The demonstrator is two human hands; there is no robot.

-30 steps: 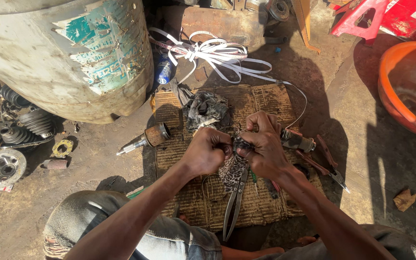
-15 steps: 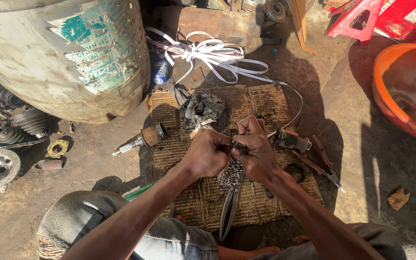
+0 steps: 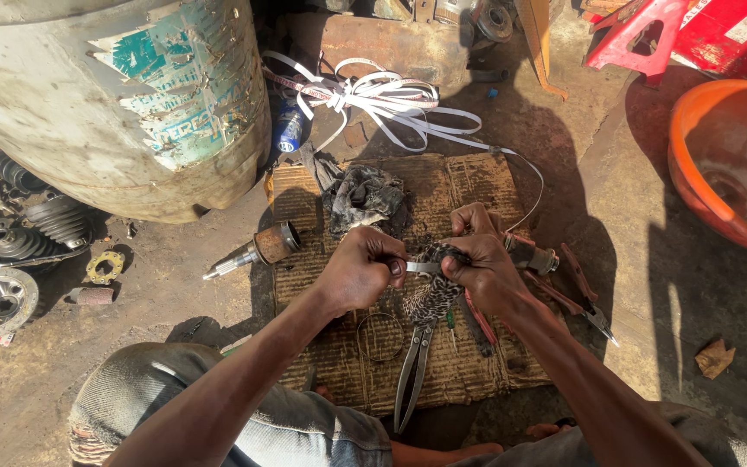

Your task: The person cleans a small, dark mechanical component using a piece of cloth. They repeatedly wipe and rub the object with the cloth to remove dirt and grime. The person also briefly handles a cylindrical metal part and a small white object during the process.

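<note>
My left hand [image 3: 363, 270] and my right hand [image 3: 482, 261] meet over a piece of corrugated cardboard [image 3: 469, 186] on the ground. Both grip a small part wrapped in a speckled rag [image 3: 430, 294], with a thin metal strip [image 3: 421, 267] showing between the fingers. What is inside the rag is hidden. Below the hands lie long-handled pliers [image 3: 412, 367] and a metal ring [image 3: 379, 337]. A dirty cloth [image 3: 367, 199] lies just beyond my left hand.
A big battered drum [image 3: 114, 104] stands at the left, an orange basin [image 3: 719, 164] at the right. White strapping [image 3: 373, 95] trails over the cardboard. A rusty shaft piece [image 3: 257, 251], rubber boots [image 3: 54, 220], red-handled pliers [image 3: 585, 294] and red furniture [image 3: 650, 35] lie around.
Both hands have stayed together on the rag-wrapped part, fingers shifting a little. The camera has tilted slightly, so the scene sits a bit higher and left.
</note>
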